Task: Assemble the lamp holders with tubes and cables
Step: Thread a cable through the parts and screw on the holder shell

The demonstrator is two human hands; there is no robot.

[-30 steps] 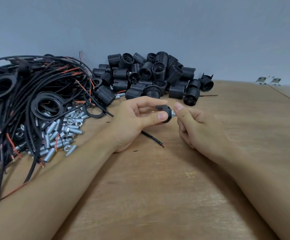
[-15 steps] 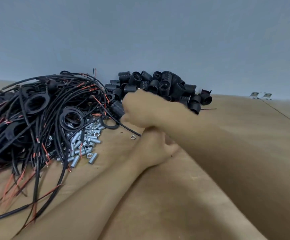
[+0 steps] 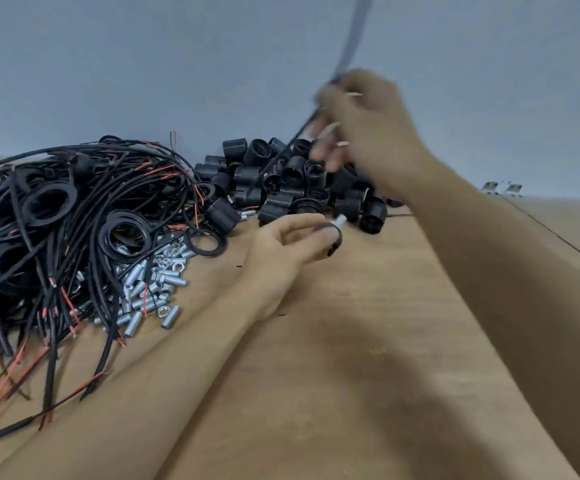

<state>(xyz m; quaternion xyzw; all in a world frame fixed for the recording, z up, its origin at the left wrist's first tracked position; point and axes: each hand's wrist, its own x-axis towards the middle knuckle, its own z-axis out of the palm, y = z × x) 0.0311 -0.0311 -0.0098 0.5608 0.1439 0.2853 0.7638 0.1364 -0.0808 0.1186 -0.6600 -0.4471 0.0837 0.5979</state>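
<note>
Holding a lamp holder, left hand; no legible writing.

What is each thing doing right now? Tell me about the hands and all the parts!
left hand: holds a black lamp holder part
lamp holder part: gripped, metal tube sticking out
right hand: raised, blurred, pulling a cable up
cable: held, stretched upward
lamp holders: piled loose by the wall
cable pile: tangled
metal tubes: scattered loose on the table

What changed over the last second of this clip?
The right hand left the black cap, swung over to the cable pile, and now lifts a black cable high, blurred. The left hand keeps its grip on the cap with its metal tube. Piles unchanged.
</note>
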